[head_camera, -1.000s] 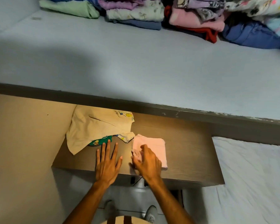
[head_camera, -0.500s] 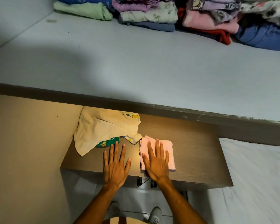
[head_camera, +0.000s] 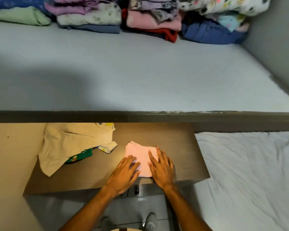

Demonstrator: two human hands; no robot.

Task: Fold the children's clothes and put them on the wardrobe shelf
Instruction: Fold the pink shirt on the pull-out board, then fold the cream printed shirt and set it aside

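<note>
A small folded pink garment [head_camera: 141, 155] lies on the brown wooden surface [head_camera: 173, 147] near its front edge. My left hand [head_camera: 123, 174] rests flat on the garment's left front corner, fingers spread. My right hand [head_camera: 162, 167] lies flat on its right side. To the left lies an unfolded cream shirt [head_camera: 70, 145] with a green printed piece [head_camera: 78, 156] half under it. Above is the grey wardrobe shelf [head_camera: 140, 72], with stacks of folded children's clothes [head_camera: 140, 17] along its back.
The shelf's dark front edge [head_camera: 140, 116] overhangs the back of the wooden surface. A bed with a white sheet [head_camera: 249, 177] is on the right. A beige wall [head_camera: 10, 164] stands on the left. My shoes [head_camera: 150, 222] show on the floor below.
My left hand has moved right from the bare wood onto the pink garment's left corner. My right hand has shifted to the garment's right side. The camera has tilted, showing more of the shelf.
</note>
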